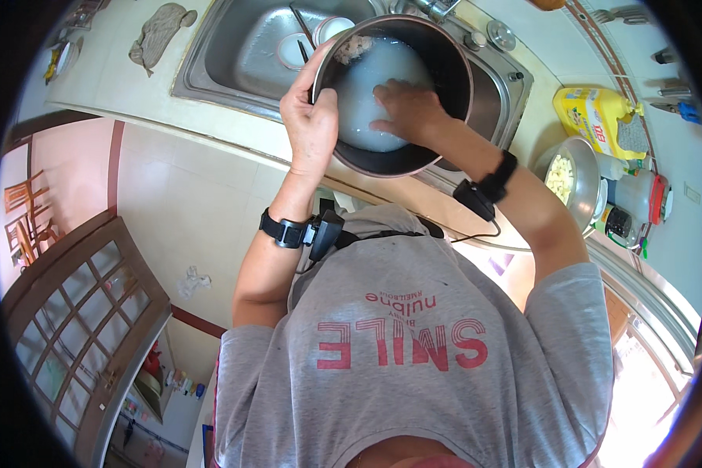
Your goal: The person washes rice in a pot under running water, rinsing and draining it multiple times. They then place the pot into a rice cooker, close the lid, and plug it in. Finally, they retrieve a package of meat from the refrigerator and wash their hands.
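A dark round pot (448,62) is tilted over the sink edge, with cloudy whitish water (356,97) inside. My left hand (310,121) grips the pot's left rim, thumb on the near side and fingers around the outside. Inside the pot is my right hand (410,111), fingers apart and reaching into the water; some fingertips are hard to make out. A pale, grainy clump (354,50) shows at the water's upper left edge; its kind is unclear. Black straps with small boxes sit on both my wrists.
Behind the pot is a steel double sink (234,58); its left basin holds white bowls (292,51) and dark chopsticks. A grey cloth (159,36) lies on the left counter. At right stand a metal bowl of pale chopped pieces (560,178), a yellow jug (593,117) and several bottles.
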Tool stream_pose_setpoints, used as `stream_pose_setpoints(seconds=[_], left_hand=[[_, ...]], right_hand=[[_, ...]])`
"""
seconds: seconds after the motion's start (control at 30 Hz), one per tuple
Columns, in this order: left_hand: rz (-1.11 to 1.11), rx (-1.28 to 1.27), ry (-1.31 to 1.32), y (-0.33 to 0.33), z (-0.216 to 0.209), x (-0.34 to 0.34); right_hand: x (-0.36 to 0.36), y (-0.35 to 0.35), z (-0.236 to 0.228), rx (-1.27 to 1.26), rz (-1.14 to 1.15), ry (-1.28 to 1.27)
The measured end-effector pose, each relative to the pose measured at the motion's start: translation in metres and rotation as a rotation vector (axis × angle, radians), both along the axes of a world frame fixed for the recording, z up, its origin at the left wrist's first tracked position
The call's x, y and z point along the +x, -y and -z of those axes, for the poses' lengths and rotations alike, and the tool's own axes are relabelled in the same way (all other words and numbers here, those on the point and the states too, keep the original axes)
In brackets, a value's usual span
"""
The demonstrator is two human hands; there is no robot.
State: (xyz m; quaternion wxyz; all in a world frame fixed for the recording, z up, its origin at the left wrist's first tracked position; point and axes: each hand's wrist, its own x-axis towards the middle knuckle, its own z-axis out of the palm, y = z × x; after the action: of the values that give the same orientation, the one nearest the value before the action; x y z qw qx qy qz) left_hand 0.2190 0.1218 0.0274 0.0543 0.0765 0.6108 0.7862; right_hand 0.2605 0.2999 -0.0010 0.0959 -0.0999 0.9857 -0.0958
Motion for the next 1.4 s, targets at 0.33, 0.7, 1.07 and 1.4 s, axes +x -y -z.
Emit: stream_pose_setpoints(seconds=[0.33,0.7,1.07,1.4], left_hand=[[-0.019,0.014,0.083,0.021,0.011,-0.012],[0.111,-0.451,0.136,0.088,0.014,-0.021],[0.308,-0.128,0.304,0.107,0.045,-0.080],[0.581,-0.120,0.442,0.173,-0.013,-0.163]], right_hand=[[0.040,-0.074,-0.051,-0.619,0.656,-0.065],[0.042,-0.040,-0.050,-0.516,0.464,-0.399],[-0.008,0.030,-0.147,-0.245,0.469,-0.342],[-0.074,0.033,-0.114,-0.876,0.847,0.201]])
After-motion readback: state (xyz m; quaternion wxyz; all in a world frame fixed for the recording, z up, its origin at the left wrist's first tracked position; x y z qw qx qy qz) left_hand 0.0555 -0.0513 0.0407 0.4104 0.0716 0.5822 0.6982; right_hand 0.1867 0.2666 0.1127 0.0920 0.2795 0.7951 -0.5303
